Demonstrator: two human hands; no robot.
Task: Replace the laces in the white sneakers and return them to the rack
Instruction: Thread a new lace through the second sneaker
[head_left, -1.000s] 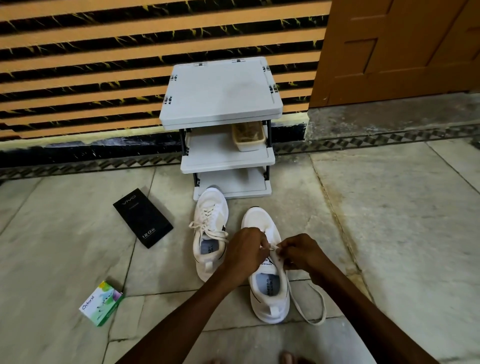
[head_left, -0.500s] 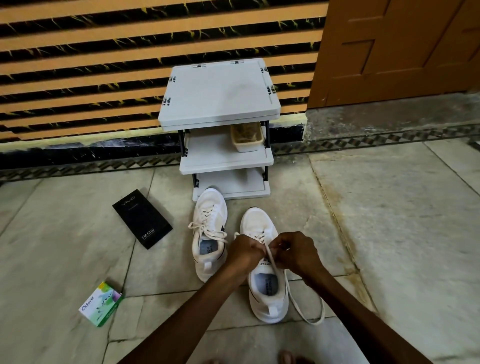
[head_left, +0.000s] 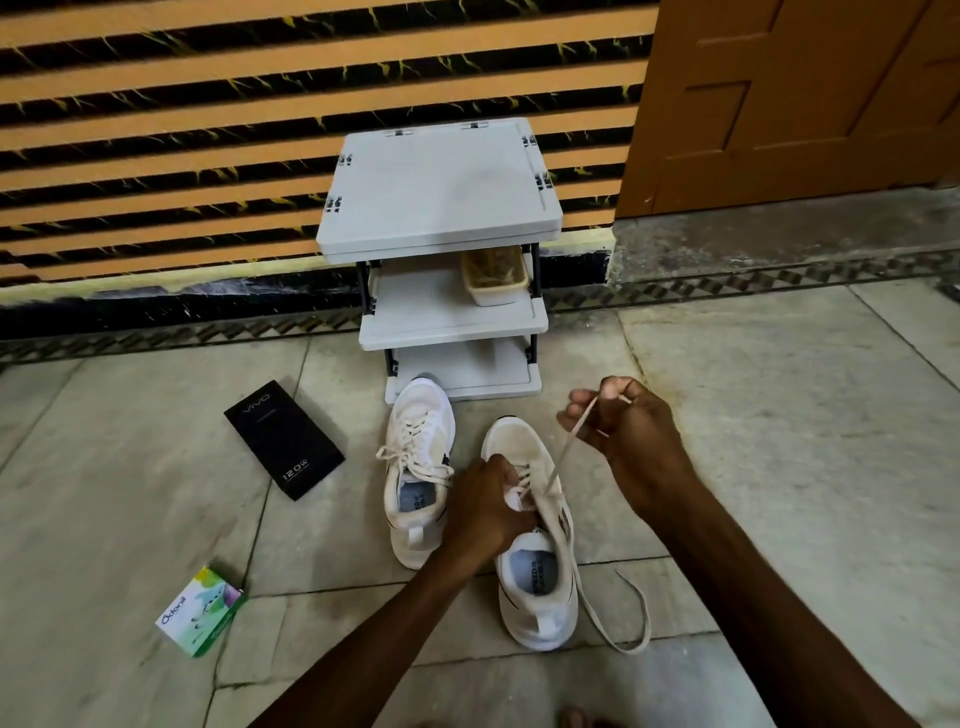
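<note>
Left hand curls over the lacing of the right sneaker, gripping it at the tongue and holding it down on the floor. Right hand is lifted to the far right of the shoe and pinches one end of the lace between thumb and fingers.

At the near left lies a green box, and farther off a black box. Next comes the left sneaker, laced, its toe touching or just short of the foot of the rack. The right sneaker sits just beside it, nearer the person, long axis running near to far with the toe toward the rack.

The lace rises taut from the upper eyelets, slanting far and right to the pinching hand; its other end trails in a loop on the floor at the shoe's right. Any further tightening would seem to run along that slant, away from the left hand's anchor. The rack lies straight beyond both toes.
</note>
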